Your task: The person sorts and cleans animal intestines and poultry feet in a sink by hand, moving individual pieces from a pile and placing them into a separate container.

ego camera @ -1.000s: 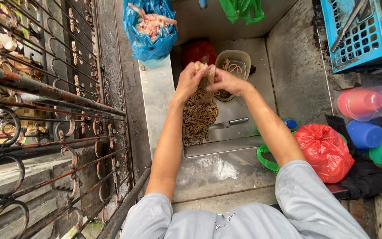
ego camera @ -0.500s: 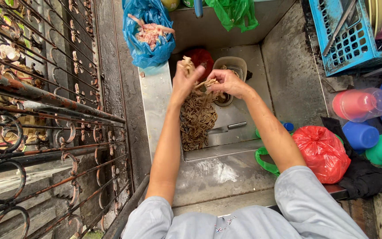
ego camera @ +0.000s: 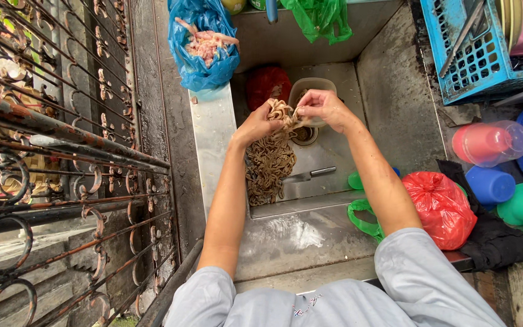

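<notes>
Steel sink — left hand and right hand each grip brown strands.

A heap of stringy innards lies in the sink, a knife just right of it. Beyond it stands a tub, beside what may be a bag. Left of the sink runs a railing; cups stand right on the worktop, under a crate.

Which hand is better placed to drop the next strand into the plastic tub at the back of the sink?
Probably the right hand: it sits at the tub rim. The left hand grips strands farther away.
</notes>
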